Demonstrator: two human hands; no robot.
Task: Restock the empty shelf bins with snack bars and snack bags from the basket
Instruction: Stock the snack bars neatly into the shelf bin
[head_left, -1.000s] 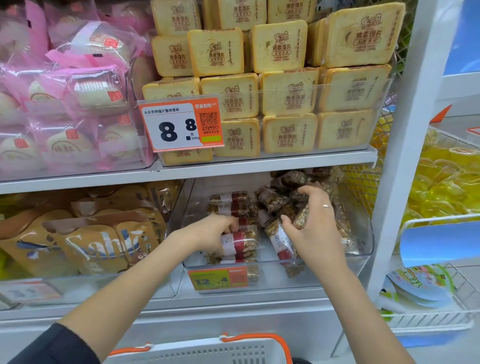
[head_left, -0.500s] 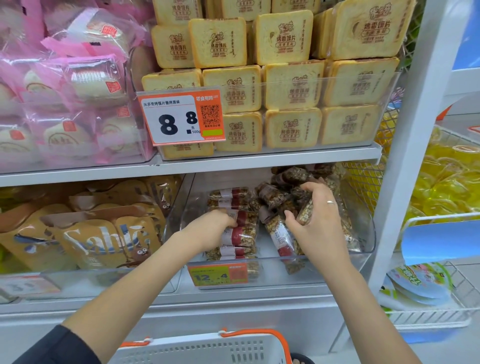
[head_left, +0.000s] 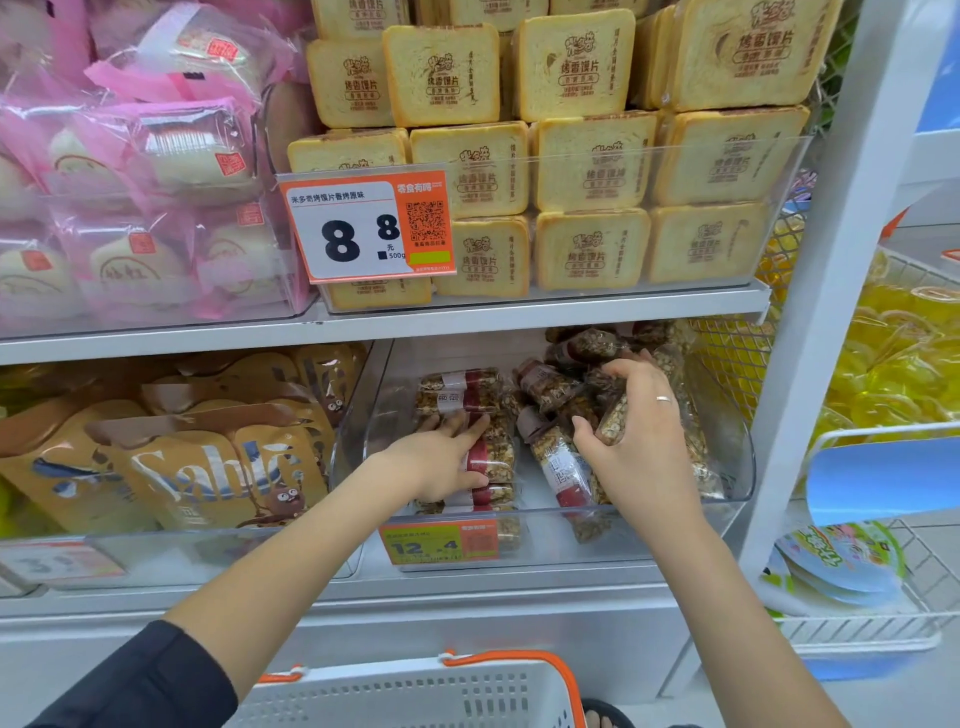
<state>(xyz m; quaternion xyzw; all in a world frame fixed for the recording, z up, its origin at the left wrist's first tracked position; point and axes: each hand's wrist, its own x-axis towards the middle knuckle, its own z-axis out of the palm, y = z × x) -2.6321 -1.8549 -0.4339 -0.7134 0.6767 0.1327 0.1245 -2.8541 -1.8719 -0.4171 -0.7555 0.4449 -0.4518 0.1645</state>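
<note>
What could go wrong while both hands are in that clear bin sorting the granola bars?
1. The right hand grips a bar from a loose, tilted heap of granola bars; pulling it may topple neighbours.
2. The left hand rests on the neat stack; a nudge could likely skew it.
3. One bar leans at the clear bin front and might slip out.

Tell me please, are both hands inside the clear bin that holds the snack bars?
Yes, the left hand and the right hand both reach into the clear bin among the snack bars.
</note>
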